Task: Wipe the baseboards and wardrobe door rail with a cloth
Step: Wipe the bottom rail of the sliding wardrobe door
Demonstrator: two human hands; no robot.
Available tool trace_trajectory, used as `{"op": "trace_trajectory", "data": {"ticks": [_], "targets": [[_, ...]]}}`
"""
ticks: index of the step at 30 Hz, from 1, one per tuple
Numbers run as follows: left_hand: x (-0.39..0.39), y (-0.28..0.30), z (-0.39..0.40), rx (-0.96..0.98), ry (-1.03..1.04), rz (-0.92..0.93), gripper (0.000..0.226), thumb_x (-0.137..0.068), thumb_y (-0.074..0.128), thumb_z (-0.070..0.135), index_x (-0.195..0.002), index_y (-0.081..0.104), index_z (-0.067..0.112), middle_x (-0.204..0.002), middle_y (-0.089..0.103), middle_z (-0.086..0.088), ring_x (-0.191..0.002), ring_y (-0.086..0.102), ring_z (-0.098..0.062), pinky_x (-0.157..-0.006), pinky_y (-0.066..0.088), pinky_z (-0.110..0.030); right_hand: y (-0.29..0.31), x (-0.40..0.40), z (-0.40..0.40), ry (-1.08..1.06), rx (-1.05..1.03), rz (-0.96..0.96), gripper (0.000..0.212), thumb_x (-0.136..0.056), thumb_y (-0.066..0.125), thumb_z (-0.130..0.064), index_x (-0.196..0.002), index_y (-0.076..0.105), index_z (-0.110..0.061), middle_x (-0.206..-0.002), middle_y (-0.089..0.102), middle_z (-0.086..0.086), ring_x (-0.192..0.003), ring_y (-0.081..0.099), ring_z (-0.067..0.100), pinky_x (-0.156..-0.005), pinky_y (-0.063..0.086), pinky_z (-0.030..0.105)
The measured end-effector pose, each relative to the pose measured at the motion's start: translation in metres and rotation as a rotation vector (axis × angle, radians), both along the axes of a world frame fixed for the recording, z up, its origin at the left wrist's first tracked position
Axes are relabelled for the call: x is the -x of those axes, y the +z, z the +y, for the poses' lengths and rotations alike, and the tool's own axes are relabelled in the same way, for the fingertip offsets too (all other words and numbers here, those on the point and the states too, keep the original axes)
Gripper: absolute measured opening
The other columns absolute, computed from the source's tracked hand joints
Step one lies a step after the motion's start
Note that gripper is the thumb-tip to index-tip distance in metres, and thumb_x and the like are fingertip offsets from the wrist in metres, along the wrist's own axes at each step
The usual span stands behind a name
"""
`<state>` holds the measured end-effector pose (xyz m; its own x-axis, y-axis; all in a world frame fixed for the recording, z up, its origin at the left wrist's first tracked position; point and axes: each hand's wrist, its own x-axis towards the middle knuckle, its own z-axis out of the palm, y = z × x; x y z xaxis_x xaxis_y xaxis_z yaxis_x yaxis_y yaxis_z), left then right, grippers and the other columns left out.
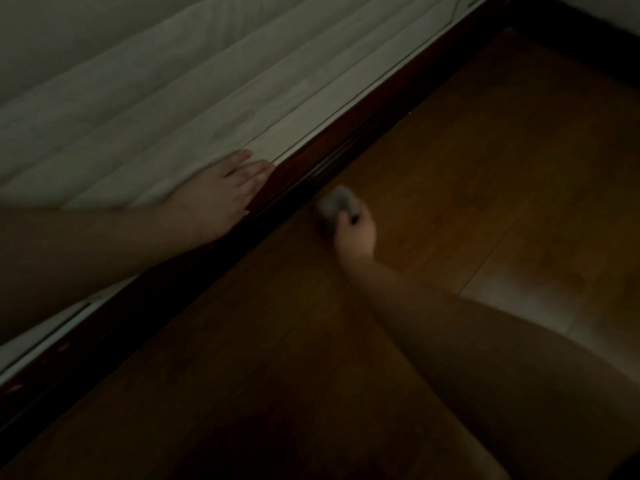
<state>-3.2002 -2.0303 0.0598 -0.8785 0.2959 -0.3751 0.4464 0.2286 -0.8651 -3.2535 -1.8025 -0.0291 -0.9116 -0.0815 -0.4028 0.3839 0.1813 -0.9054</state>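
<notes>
Wooden floor (450, 185) meets dark rail (311, 174); left hand (214, 199) flat on curtain (138, 116), right hand (355, 237) fingers gripping cloth (337, 202).

Curtain (145, 98) fills upper left of frame. Rail (311, 168) runs diagonally from lower left to upper right, directly below the curtain's edge. Floor (485, 168) occupies everything right of and below the rail. Left hand (214, 195) lies flat on the curtain hem, beside the rail. Right hand (355, 237), centre frame, holds cloth (337, 202) just right of the rail; contact unclear, blurred.
</notes>
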Motion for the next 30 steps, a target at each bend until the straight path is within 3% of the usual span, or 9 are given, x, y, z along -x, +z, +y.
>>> {"op": "trace_trajectory", "data": {"ticks": [3,6,8,13,22,30], "targets": [[-0.002,-0.003,0.002,-0.011,0.038,0.002,0.064,-0.106,0.009,0.041,-0.149,0.0,-0.006,-0.16,-0.014,-0.028,-0.151,-0.013,-0.037,-0.113,-0.022,-0.057,0.006,0.069,0.018,-0.205,-0.04,0.004,0.048,-0.103,0.047,-0.016,-0.149,0.039,-0.023,-0.144,0.052,0.005,-0.129,0.051,0.023,-0.092,0.038,0.025],[-0.002,-0.004,0.003,-0.023,0.073,-0.006,0.064,-0.106,0.005,0.04,-0.147,-0.008,-0.007,-0.158,-0.022,-0.028,-0.15,-0.018,-0.036,-0.111,-0.025,-0.056,0.013,0.122,0.03,-0.233,-0.055,0.052,0.051,-0.103,0.045,-0.015,-0.151,0.035,-0.029,-0.146,0.049,0.004,-0.132,0.049,0.026,-0.105,0.041,0.034],[-0.001,-0.004,0.004,-0.03,0.096,-0.013,0.063,-0.106,0.004,0.039,-0.146,-0.012,-0.007,-0.157,-0.024,-0.028,-0.15,-0.019,-0.036,-0.109,-0.027,-0.056,0.02,0.147,0.031,-0.205,-0.072,0.09,0.054,-0.102,0.044,-0.014,-0.152,0.032,-0.033,-0.148,0.045,0.004,-0.133,0.048,0.027,-0.108,0.043,0.041],[0.0,-0.005,0.003,-0.07,0.095,-0.009,0.064,-0.106,0.005,0.038,-0.143,-0.013,-0.01,-0.155,-0.026,-0.029,-0.151,-0.015,-0.037,-0.109,-0.027,-0.056,0.034,0.177,0.012,0.026,-0.335,0.248,0.056,-0.102,0.042,-0.012,-0.154,0.028,-0.027,-0.154,0.038,0.008,-0.136,0.043,0.028,-0.11,0.042,0.04],[0.0,-0.009,0.003,-0.087,0.088,-0.038,0.062,-0.105,0.003,0.036,-0.142,-0.015,-0.011,-0.159,-0.019,-0.028,-0.151,-0.015,-0.037,-0.113,-0.022,-0.055,0.038,0.163,-0.008,0.19,-0.484,0.426,0.054,-0.102,0.045,-0.009,-0.154,0.032,-0.019,-0.159,0.03,0.005,-0.142,0.035,0.022,-0.118,0.029,0.033],[0.003,0.014,0.015,-0.058,0.122,-0.085,0.068,-0.106,0.018,0.043,-0.154,0.006,-0.004,-0.164,-0.004,-0.024,-0.153,-0.004,-0.034,-0.114,-0.019,-0.057,0.027,0.039,-0.044,0.314,-0.435,0.457,0.052,-0.098,0.053,-0.01,-0.149,0.04,-0.011,-0.153,0.039,0.011,-0.142,0.035,0.026,-0.119,0.027,0.037]]}}
